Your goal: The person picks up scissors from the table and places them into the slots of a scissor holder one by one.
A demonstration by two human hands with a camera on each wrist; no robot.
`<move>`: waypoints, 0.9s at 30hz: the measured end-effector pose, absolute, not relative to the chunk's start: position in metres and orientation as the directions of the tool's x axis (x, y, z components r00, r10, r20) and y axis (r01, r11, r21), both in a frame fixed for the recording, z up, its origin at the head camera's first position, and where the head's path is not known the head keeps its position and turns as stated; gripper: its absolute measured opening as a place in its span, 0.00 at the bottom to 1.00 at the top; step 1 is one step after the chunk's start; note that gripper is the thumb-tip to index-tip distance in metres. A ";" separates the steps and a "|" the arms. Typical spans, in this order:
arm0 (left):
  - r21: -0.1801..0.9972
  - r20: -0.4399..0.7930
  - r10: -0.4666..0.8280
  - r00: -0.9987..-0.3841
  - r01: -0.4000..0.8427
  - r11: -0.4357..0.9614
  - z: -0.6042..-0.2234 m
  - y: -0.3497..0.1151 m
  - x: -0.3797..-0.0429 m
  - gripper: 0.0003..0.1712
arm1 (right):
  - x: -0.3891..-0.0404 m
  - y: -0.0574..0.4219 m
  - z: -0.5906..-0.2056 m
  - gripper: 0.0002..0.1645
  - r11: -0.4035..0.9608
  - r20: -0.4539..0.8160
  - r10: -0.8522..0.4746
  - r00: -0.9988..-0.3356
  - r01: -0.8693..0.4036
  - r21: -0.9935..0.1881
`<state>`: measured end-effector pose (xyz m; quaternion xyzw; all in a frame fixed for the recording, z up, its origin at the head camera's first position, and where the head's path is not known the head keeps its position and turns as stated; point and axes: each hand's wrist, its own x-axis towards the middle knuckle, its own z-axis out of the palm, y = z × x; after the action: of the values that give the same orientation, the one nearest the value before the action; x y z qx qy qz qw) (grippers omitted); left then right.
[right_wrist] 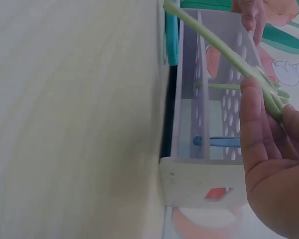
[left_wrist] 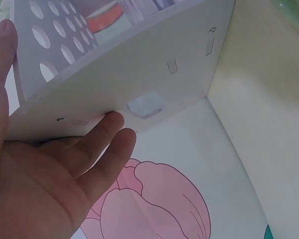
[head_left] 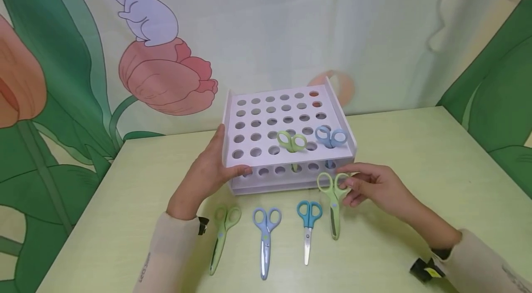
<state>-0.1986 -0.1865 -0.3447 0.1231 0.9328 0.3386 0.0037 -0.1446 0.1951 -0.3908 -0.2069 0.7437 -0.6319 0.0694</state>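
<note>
A white two-tier rack [head_left: 266,159] with rows of round holes stands on the table. My left hand [head_left: 208,168] holds its left end, thumb at the front edge and fingers [left_wrist: 97,139] against the side panel. My right hand [head_left: 370,187] pinches light green scissors [head_left: 334,207] by one handle loop, in front of the rack's right corner. In the right wrist view these scissors [right_wrist: 219,45] slant above the table, blades pointing away from the palm. Another pair of green scissors [head_left: 292,141] and a pair of blue scissors [head_left: 330,137] stand in front-row holes, blades down.
On the table [head_left: 137,210] in front of the rack lie green scissors [head_left: 222,235], lavender-blue scissors [head_left: 266,237] and teal scissors [head_left: 308,226]. A printed curtain [head_left: 266,25] hangs close behind the rack.
</note>
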 end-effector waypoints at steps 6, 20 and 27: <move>0.630 0.064 0.233 -0.970 0.220 0.745 -0.346 -0.184 -0.198 0.74 | -0.138 0.193 -0.381 0.18 0.092 0.209 -0.327 -0.922 -0.251 -0.964; 0.631 0.107 0.253 -0.962 0.262 0.731 -0.348 -0.187 -0.199 0.73 | -0.137 0.176 -0.355 0.14 0.120 0.237 -0.264 -0.935 -0.275 -0.954; 0.632 0.110 0.254 -0.961 0.264 0.728 -0.346 -0.187 -0.200 0.74 | -0.142 0.167 -0.342 0.10 0.035 0.314 -0.269 -0.911 -0.335 -0.942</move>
<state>-0.2004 -0.1873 -0.3461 0.1393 0.9296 0.3411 -0.0080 -0.1422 0.1672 -0.3423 -0.2100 0.7190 -0.6621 -0.0250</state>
